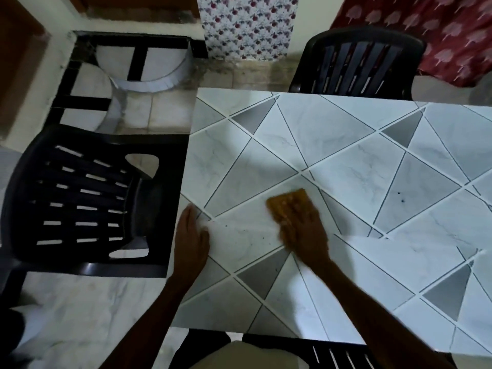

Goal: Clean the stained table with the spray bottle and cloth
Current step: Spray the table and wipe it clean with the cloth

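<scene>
Two hands are working on the tiled surface [346,155]. The right hand [303,230] is pressing an orange cloth [287,202] flat under straight fingers, toward the surface's left end. The left hand [193,235] is resting flat and empty at the left edge. No spray bottle is showing. Risk: the dark specks [399,197] further right are lying outside the wipe area and may get missed, or smeared if the cloth is drying out.

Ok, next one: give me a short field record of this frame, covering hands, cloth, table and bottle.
left hand: flat on table, near its left edge
right hand: pressing cloth to table, blurred
cloth: orange, under right fingers
table: tile pattern, dark specks right of cloth
spray bottle: not in view
seating: left chair, far chair, both dark
</scene>
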A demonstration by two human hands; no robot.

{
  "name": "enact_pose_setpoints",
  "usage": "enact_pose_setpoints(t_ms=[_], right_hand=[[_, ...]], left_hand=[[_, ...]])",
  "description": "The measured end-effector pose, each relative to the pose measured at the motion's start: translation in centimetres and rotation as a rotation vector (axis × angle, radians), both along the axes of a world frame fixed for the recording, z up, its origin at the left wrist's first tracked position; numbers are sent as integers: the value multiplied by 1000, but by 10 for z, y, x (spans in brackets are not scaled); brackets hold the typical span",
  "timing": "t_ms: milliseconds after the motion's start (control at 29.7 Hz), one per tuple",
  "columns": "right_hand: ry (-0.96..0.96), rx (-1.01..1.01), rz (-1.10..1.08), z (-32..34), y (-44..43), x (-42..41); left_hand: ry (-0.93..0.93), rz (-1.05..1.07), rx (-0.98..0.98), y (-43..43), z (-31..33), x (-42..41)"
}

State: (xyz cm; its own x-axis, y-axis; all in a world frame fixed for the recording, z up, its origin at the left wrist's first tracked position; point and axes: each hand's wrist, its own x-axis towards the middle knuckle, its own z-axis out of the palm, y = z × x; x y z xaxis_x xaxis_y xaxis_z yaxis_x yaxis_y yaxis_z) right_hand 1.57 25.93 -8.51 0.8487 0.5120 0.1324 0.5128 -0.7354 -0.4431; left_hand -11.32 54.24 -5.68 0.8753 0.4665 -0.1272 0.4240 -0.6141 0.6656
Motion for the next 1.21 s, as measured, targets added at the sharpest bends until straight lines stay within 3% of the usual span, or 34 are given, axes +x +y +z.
enact_pose_setpoints(t_ms=[67, 135, 303, 371, 506, 573, 708, 775, 876, 978, 1112, 1214], right_hand=[[55, -82, -251, 3, 19, 40], [86, -162, -280, 13, 57, 66], [50, -169, 234, 28, 152, -12], [-35, -129, 460, 19, 151, -68], [-68, -202, 657, 11, 95, -107], [-79, -188, 556, 13, 93, -94], [38, -183, 50, 20, 164, -35], [92, -209, -28, 19, 210, -27], [21, -193, 66, 3, 232, -60], [106, -149, 309, -5, 202, -145], [-25, -112, 502, 20, 160, -246], [-54, -156, 545, 25, 135, -252]], left_hand=[[-7, 18, -34, -2, 2, -12], [-16, 1, -34, -6, 3, -22], [10, 116, -116, -6, 9, -56], [13, 181, -163, 0, 15, -77], [67, 252, -251, 6, 16, -104], [58, 230, -275, 11, 15, -116], [44, 219, -364, 18, 18, -133], [51, 248, -429, 27, 16, -142], [45, 414, -673, 39, 12, -147], [32, 561, -910, 50, 3, -151], [111, 566, -980, 58, 2, -158], [109, 537, -1031, 56, 10, -161]])
